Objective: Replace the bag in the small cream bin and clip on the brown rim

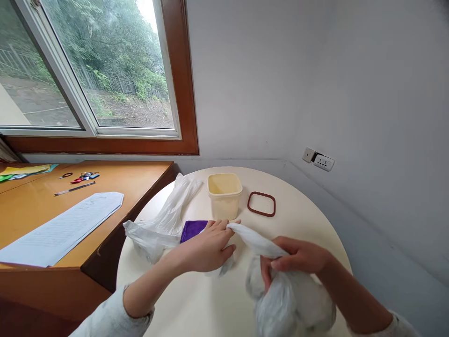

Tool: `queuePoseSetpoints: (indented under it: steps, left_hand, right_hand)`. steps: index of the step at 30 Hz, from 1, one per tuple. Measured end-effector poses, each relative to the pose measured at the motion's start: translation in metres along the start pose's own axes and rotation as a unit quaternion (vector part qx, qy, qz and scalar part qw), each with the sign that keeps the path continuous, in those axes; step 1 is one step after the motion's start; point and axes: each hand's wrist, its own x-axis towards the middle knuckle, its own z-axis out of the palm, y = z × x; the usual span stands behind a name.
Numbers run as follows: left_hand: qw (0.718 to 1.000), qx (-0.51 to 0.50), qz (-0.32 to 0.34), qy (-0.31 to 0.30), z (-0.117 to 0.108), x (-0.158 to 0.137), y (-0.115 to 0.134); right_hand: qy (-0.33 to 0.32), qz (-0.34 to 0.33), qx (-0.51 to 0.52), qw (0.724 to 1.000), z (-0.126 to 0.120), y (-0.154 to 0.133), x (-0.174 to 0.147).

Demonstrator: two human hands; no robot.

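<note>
A white plastic bag (250, 239) stretches between my two hands over the near part of the round table. Its narrow end is at the fingers of my left hand (212, 245), and a bit of plastic shows below that palm. My right hand (298, 255) is closed around the gathered bag, whose loose, bulging part hangs below it, partly blurred. Just behind my left hand lies a folded purple cloth (192, 229), partly covered by the hand. Beyond it stands a cream square plastic bin (225, 204), upright, with its top uncovered. A reddish-brown square ring (261, 204) lies flat beside the bin.
Another white plastic bag (168, 217) lies crumpled on the left of the round table (315, 220). To the left, a wooden desk (140, 175) holds papers (70, 227), a pen (75, 188) and keys (86, 177). Walls, a window and a socket (324, 162) stand behind.
</note>
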Motion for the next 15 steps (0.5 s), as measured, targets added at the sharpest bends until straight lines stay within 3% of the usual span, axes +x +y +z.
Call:
queuePoseSetpoints:
  steps: [3,6,8,12,15]
  left_hand:
    - [0.996,-0.045,-0.029,0.067,0.013,0.007,0.0]
    - [0.982,-0.13,-0.053,0.13,0.021,0.014,0.0]
    - [0.971,-0.181,-0.051,0.151,0.023,0.015,0.001]
    - [0.952,-0.264,0.016,0.154,0.024,0.011,0.0]
    - [0.926,-0.348,0.046,0.139,0.027,0.01,-0.003]
  right_hand:
    - [0.021,-0.022,0.188,0.982,0.036,0.021,0.026]
    - [0.064,-0.017,0.284,0.956,0.068,0.037,0.056]
    - [0.066,-0.039,0.325,0.942,0.083,0.044,0.074]
    - [0.032,-0.063,0.38,0.922,0.095,0.056,0.104]
    - [0.05,-0.085,0.347,0.933,0.092,0.065,0.118]
